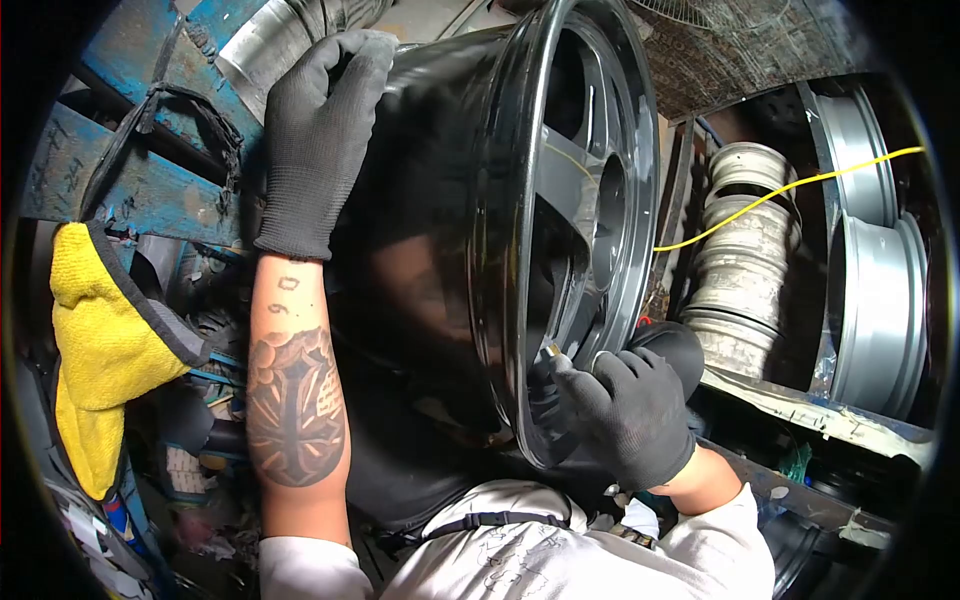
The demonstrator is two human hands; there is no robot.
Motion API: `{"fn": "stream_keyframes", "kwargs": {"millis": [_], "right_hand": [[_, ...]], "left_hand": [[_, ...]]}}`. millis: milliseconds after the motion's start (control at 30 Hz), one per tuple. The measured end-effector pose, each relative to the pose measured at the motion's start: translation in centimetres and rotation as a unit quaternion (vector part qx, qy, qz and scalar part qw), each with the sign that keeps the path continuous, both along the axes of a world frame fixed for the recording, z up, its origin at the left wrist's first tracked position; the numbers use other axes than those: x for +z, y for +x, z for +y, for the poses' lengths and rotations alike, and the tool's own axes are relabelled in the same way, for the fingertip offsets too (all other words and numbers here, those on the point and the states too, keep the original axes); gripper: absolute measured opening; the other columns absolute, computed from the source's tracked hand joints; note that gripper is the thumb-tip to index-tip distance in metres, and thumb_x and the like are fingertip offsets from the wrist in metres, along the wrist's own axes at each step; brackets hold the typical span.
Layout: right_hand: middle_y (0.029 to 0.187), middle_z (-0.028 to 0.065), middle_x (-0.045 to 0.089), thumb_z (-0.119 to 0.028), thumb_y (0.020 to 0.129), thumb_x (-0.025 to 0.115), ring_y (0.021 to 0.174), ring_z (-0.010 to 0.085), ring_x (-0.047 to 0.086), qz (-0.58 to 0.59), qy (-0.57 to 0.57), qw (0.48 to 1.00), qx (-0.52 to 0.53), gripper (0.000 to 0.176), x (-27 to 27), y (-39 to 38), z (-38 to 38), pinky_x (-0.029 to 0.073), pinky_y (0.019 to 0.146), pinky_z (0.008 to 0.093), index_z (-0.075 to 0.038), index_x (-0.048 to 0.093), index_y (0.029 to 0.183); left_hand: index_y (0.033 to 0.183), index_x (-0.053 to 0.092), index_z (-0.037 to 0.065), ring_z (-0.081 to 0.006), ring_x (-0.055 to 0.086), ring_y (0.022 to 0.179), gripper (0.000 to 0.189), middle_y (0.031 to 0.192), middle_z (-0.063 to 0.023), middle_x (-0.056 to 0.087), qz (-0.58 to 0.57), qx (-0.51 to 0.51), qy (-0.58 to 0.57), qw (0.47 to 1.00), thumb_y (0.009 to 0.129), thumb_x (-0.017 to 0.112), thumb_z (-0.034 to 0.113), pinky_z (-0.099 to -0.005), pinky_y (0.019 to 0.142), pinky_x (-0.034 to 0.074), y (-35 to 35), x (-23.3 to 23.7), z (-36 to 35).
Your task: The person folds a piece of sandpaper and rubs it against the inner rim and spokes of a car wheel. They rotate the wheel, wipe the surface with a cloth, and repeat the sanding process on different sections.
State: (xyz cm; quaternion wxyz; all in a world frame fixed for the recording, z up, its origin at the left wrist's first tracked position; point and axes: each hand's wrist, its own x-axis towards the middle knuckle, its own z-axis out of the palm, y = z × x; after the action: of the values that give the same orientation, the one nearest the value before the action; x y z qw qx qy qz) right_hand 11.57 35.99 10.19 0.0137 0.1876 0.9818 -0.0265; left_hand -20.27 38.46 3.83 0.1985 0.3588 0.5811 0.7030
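A glossy black wheel rim (420, 250) stands on edge in front of my body, its spoked face turned to the right. My left hand (335, 120), in a dark knit glove, reaches to the rim's far barrel edge, with its fingers curled over it. Low on the spoked side, my gloved right hand (635, 415) is closed beside the outer lip. A small object with a pale tip (552, 349) sticks out between its thumb and fingers; its kind is not clear. The fingers' undersides are hidden.
A yellow cloth (110, 340) hangs at the left by a worn blue metal frame (150, 190). At the right, a rack holds silver rims (880, 310) and a column of dull metal rings (740, 270). A yellow cable (790, 187) crosses there. Another silver rim (265, 50) lies behind my left hand.
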Motion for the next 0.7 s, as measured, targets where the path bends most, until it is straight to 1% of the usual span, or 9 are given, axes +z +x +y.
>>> {"fn": "stream_keyframes", "kwargs": {"millis": [67, 167, 267, 367, 467, 567, 667, 700], "right_hand": [[0.077, 0.0048, 0.054, -0.012, 0.077, 0.068, 0.065, 0.0210, 0.056, 0.008, -0.015, 1.000, 0.006, 0.029, -0.1, -0.4, 0.1, 0.042, 0.057, 0.0361, -0.008, 0.065, 0.106], [0.078, 0.0049, 0.053, -0.011, 0.076, 0.068, 0.067, 0.0209, 0.056, 0.000, -0.028, 1.000, 0.009, 0.030, 0.3, -0.2, -0.3, 0.042, 0.058, 0.0367, -0.007, 0.065, 0.105], [0.077, 0.0045, 0.052, -0.010, 0.075, 0.068, 0.068, 0.0204, 0.056, 0.001, -0.032, 0.999, 0.009, 0.029, 0.3, -0.4, -0.3, 0.042, 0.058, 0.0366, -0.007, 0.066, 0.103], [0.076, 0.0041, 0.051, -0.010, 0.075, 0.068, 0.067, 0.0204, 0.055, -0.003, -0.023, 1.000, 0.013, 0.027, 0.1, -0.1, -0.5, 0.043, 0.058, 0.0357, -0.006, 0.067, 0.102], [0.076, 0.0040, 0.051, -0.010, 0.076, 0.067, 0.067, 0.0202, 0.055, -0.001, -0.011, 1.000, 0.008, 0.024, 0.2, -0.6, -0.6, 0.043, 0.059, 0.0348, -0.006, 0.068, 0.099], [0.076, 0.0043, 0.052, -0.010, 0.076, 0.066, 0.067, 0.0197, 0.056, -0.007, 0.002, 1.000, 0.010, 0.024, 0.3, -0.7, -0.7, 0.043, 0.059, 0.0348, -0.006, 0.067, 0.100], [0.076, 0.0046, 0.053, -0.011, 0.077, 0.066, 0.067, 0.0194, 0.056, -0.023, -0.015, 1.000, 0.002, 0.026, 0.7, -0.8, -0.6, 0.044, 0.060, 0.0351, -0.007, 0.066, 0.102], [0.076, 0.0047, 0.053, -0.011, 0.077, 0.066, 0.068, 0.0193, 0.056, -0.030, -0.026, 0.999, -0.004, 0.026, 0.8, -0.8, -0.6, 0.044, 0.060, 0.0351, -0.007, 0.066, 0.103]], "left_hand": [[0.102, 0.070, 0.005, 0.0000, 0.047, 0.060, 0.023, 0.074, 0.0073, 0.057, 0.039, 0.015, 0.028, 0.999, 0.097, 0.064, 0.026, -0.0182, 0.054, 0.040, -0.4, -0.9, 0.6], [0.101, 0.069, 0.004, -0.0017, 0.052, 0.064, 0.027, 0.073, 0.0040, 0.059, 0.083, 0.028, -0.057, 0.994, 0.096, 0.064, 0.031, -0.0198, 0.059, 0.043, -1.4, -1.8, 0.5], [0.102, 0.068, 0.004, -0.0089, 0.061, 0.068, 0.032, 0.075, -0.0029, 0.065, 0.078, 0.051, -0.151, 0.984, 0.094, 0.063, 0.035, -0.0249, 0.065, 0.048, -1.2, -1.0, 0.1], [0.103, 0.067, 0.005, -0.0181, 0.067, 0.075, 0.034, 0.081, -0.0089, 0.069, 0.187, 0.093, -0.204, 0.956, 0.093, 0.061, 0.036, -0.0319, 0.073, 0.051, -1.6, -1.3, 0.3], [0.103, 0.068, 0.006, -0.0250, 0.069, 0.080, 0.033, 0.087, -0.0126, 0.071, 0.194, 0.086, -0.203, 0.956, 0.093, 0.061, 0.036, -0.0362, 0.078, 0.052, -1.8, -1.9, 0.2], [0.104, 0.068, 0.007, -0.0248, 0.068, 0.084, 0.033, 0.092, -0.0133, 0.071, 0.208, 0.093, -0.192, 0.955, 0.093, 0.061, 0.037, -0.0357, 0.080, 0.051, -2.0, -2.4, 0.3], [0.105, 0.068, 0.007, -0.0241, 0.068, 0.086, 0.034, 0.094, -0.0133, 0.071, 0.166, 0.060, -0.253, 0.951, 0.092, 0.061, 0.037, -0.0350, 0.082, 0.051, -1.4, -0.8, -0.2], [0.105, 0.069, 0.006, -0.0233, 0.068, 0.085, 0.034, 0.093, -0.0130, 0.071, 0.181, 0.064, -0.239, 0.952, 0.092, 0.061, 0.037, -0.0347, 0.082, 0.051, -1.7, -1.3, -0.2]]}}
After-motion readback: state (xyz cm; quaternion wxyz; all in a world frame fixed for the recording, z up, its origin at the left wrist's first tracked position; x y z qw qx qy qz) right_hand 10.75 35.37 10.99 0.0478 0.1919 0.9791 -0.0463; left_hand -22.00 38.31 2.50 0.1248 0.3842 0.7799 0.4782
